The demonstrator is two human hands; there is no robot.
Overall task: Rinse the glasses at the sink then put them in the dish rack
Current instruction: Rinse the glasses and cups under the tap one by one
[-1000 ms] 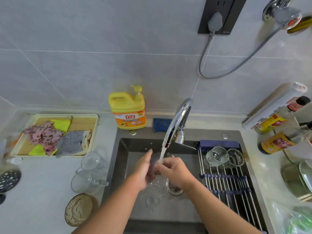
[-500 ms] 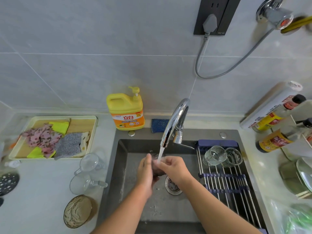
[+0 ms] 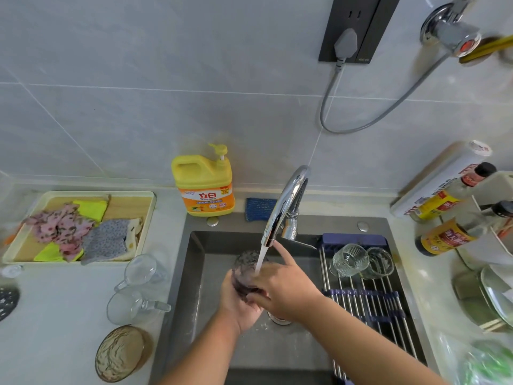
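Sink (image 3: pixel 211 343): dark basin below the grip; water from the tap (image 3: pixel 283 207) runs down onto the glass held over it.
Worktop (image 3: pixel 55 315): to the left of the grip, carrying two clear glasses (image 3: pixel 138 287) lying near the sink edge, apparently not yet rinsed, and a round woven coaster (image 3: pixel 120 352) nearer the person.
Dish rack (image 3: pixel 366 301): roll-up bars laid over the sink, just right of the grip; two ribbed glasses (image 3: pixel 361 261) rest at its far end, touching each other.
Tray (image 3: pixel 147 218): far left of the grip, holding crumpled cloths in pink, yellow and grey.
Soap bottle (image 3: pixel 204 184): yellow pump jug beyond the grip, against the wall.
Glass in hand (image 3: pixel 245 269): tinted, patterned, directly under the stream.
Left hand (image 3: pixel 238 304): cupped and pressed closed around the glass base from below.
Right hand (image 3: pixel 283 287): laid over the glass's near side, thumb and lower fingers curled on it, forefinger stretched out toward the tap.
Risk, slip: wet glass and wet skin; a loosened grip could likely drop it into the basin and chip it.
Risk, knock: the spout hangs close above the rim; lifting carelessly could strike it.
Risk, rack: the two glasses there sit unsteadily on bars; setting a third beside them could roll or clink them.
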